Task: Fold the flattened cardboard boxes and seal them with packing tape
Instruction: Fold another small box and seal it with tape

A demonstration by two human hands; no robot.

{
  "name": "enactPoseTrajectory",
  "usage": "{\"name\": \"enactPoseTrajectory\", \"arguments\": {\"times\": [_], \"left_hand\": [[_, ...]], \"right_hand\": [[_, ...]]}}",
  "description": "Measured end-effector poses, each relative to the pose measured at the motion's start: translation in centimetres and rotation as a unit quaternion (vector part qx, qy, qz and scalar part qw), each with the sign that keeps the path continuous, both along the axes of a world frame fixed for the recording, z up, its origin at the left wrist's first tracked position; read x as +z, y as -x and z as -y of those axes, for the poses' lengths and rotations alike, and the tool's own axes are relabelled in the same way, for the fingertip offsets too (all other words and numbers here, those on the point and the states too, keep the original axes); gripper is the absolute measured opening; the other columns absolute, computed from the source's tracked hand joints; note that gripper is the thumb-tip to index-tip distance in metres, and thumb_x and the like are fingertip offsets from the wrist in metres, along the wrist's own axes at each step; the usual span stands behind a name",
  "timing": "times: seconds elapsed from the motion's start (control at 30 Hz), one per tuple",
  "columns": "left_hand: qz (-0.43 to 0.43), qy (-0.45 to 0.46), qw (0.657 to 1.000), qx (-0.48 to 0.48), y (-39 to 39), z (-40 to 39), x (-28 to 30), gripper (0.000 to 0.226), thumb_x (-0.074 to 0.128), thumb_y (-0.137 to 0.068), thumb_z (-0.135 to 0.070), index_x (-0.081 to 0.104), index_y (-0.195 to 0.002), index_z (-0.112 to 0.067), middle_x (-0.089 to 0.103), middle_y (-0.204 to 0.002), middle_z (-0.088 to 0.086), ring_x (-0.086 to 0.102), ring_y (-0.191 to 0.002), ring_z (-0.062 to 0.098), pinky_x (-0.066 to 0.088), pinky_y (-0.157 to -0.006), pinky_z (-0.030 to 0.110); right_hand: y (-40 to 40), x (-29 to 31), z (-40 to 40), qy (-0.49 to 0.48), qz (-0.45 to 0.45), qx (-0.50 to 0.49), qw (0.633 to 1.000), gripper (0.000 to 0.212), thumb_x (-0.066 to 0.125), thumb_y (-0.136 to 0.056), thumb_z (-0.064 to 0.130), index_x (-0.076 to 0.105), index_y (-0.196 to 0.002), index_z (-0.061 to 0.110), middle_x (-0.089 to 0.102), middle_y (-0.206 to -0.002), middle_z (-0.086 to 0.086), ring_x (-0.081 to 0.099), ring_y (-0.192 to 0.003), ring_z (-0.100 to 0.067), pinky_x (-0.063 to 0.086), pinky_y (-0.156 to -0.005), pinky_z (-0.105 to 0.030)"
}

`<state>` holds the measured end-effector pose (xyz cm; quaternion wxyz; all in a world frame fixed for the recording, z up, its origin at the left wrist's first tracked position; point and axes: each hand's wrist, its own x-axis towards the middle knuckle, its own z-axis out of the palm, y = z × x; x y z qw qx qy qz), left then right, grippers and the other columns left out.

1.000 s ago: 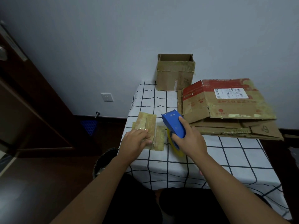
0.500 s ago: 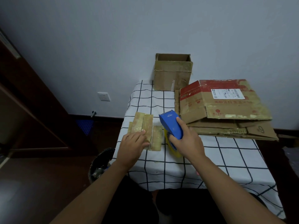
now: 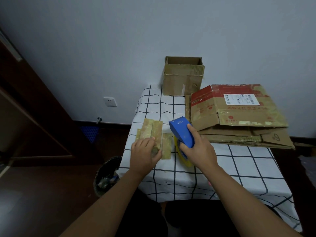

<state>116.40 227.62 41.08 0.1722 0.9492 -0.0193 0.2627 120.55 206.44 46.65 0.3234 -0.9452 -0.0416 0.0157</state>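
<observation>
A small flattened cardboard box [image 3: 153, 132], wrapped in glossy tape, lies near the table's left edge. My left hand [image 3: 145, 155] grips its near end, thumb along the right side. My right hand [image 3: 199, 151] grips a blue tape dispenser [image 3: 182, 131] with a yellowish tape roll [image 3: 183, 159] under it, just right of the small box. A pile of large flattened boxes [image 3: 239, 117], the top one red and brown with a white label, lies at the right. An assembled open box [image 3: 183, 76] stands at the back against the wall.
The table wears a white cloth with a black grid [image 3: 248, 170]. A bin [image 3: 106, 177] with scraps sits on the floor by the table's left corner. A dark wooden door [image 3: 34, 108] is on the left. A wall socket [image 3: 110, 102] is on the wall.
My left hand has slid slightly toward me along the small box and closed round its near end. The right hand still holds the dispenser in nearly the same spot.
</observation>
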Motion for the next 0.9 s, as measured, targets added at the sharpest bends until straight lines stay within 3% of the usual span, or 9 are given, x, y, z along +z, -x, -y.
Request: {"name": "enactPoseTrajectory", "arguments": {"times": [0.17,0.33,0.5,0.57,0.7,0.77,0.83,0.9], "left_hand": [[-0.022,-0.016,1.000,0.005,-0.1,0.4,0.3,0.033,0.058,-0.084,-0.043,0.066,-0.100,-0.016,0.066,-0.100,-0.004,0.058,-0.094,0.019,0.041,-0.085,0.036],[-0.026,0.008,0.997,-0.069,0.4,-1.7,0.8,0.029,0.056,-0.088,-0.049,0.068,-0.098,-0.023,0.066,-0.115,-0.007,0.056,-0.105,0.013,0.041,-0.090,0.037],[-0.013,-0.095,0.986,-0.139,-0.3,-3.2,1.6,0.026,0.048,-0.091,-0.031,0.070,-0.096,-0.018,0.070,-0.110,-0.002,0.061,-0.091,0.021,0.043,-0.075,0.032],[-0.018,-0.092,0.986,-0.135,-0.3,-2.8,1.7,0.025,0.049,-0.090,-0.029,0.068,-0.098,-0.016,0.070,-0.106,-0.001,0.062,-0.089,0.022,0.044,-0.074,0.032],[-0.052,-0.046,0.987,-0.143,-0.1,-3.5,1.8,0.030,0.064,-0.088,-0.021,0.064,-0.117,-0.015,0.068,-0.115,0.000,0.062,-0.099,0.023,0.044,-0.083,0.035],[-0.060,-0.043,0.986,-0.149,0.0,-3.6,1.8,0.033,0.072,-0.084,-0.011,0.066,-0.117,-0.014,0.070,-0.114,0.001,0.064,-0.097,0.024,0.047,-0.082,0.036],[-0.071,-0.037,0.987,-0.142,-0.1,-3.3,2.1,0.035,0.074,-0.083,-0.007,0.067,-0.116,-0.012,0.071,-0.111,0.003,0.065,-0.095,0.027,0.049,-0.082,0.039],[-0.090,-0.017,0.987,-0.134,-0.1,-3.0,2.6,0.037,0.069,-0.086,-0.010,0.065,-0.122,-0.015,0.069,-0.119,0.002,0.061,-0.106,0.026,0.048,-0.091,0.044]], "right_hand": [[0.0,-0.1,0.1,0.006,0.001,-0.002,1.000,0.075,0.058,-0.086,0.051,0.021,-0.151,0.047,0.056,-0.102,-0.005,0.054,-0.084,-0.024,0.039,-0.065,-0.032],[0.2,0.1,0.1,0.009,0.004,0.002,1.000,0.075,0.058,-0.086,0.051,0.021,-0.151,0.047,0.055,-0.102,-0.004,0.053,-0.085,-0.023,0.039,-0.066,-0.032],[0.3,0.1,0.2,0.010,0.004,0.001,1.000,0.075,0.058,-0.087,0.051,0.020,-0.152,0.046,0.053,-0.102,-0.003,0.053,-0.086,-0.023,0.040,-0.067,-0.033],[0.3,0.2,0.2,0.010,0.004,0.002,1.000,0.075,0.058,-0.087,0.051,0.020,-0.152,0.046,0.053,-0.102,-0.003,0.053,-0.086,-0.023,0.041,-0.068,-0.034],[0.3,0.2,0.2,0.008,0.001,0.003,1.000,0.075,0.057,-0.087,0.051,0.019,-0.152,0.047,0.053,-0.105,-0.003,0.053,-0.089,-0.024,0.042,-0.070,-0.034],[0.2,0.1,0.2,0.010,0.005,0.002,1.000,0.074,0.057,-0.087,0.050,0.020,-0.151,0.046,0.053,-0.104,-0.004,0.054,-0.089,-0.024,0.042,-0.070,-0.034],[0.2,0.2,0.1,0.013,0.010,0.003,1.000,0.074,0.057,-0.087,0.050,0.021,-0.151,0.046,0.054,-0.103,-0.003,0.054,-0.088,-0.023,0.041,-0.069,-0.034],[0.2,0.2,0.1,0.012,0.009,0.004,1.000,0.074,0.058,-0.088,0.049,0.021,-0.151,0.045,0.053,-0.102,-0.002,0.054,-0.087,-0.023,0.041,-0.069,-0.033]]}}
